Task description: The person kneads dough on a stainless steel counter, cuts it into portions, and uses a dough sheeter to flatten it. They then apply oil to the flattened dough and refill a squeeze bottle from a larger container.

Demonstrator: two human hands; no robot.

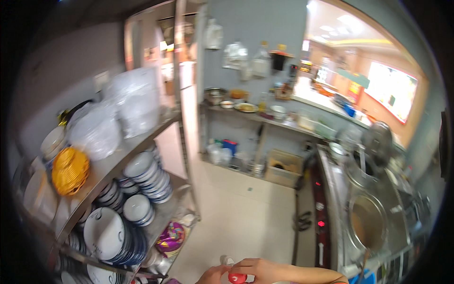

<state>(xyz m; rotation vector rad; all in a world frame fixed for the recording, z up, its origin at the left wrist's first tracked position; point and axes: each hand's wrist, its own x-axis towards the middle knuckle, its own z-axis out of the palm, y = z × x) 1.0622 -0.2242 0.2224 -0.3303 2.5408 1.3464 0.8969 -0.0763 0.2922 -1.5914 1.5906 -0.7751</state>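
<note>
At the bottom edge, both hands meet around a small red round object (237, 278) with a white mark on it, perhaps a lid. My right hand (257, 268) curls over its top and right side, its forearm coming in from the right. My left hand (214, 275) closes in from the left, fingertips against it. The lower part of the object and much of my left hand fall outside the picture. Just beyond the fingers a white shoe (227, 261) shows on the tiled floor (244, 213).
Left stands a metal shelf rack (142, 142) with stacked plates (104, 234), bowls (142, 167) and yellow baskets (71, 171). On the right, a steel cooking counter (397, 213) holds a large round pot (367, 222). Ahead are a wall shelf (230, 109), a plastic crate (283, 174) and a doorway.
</note>
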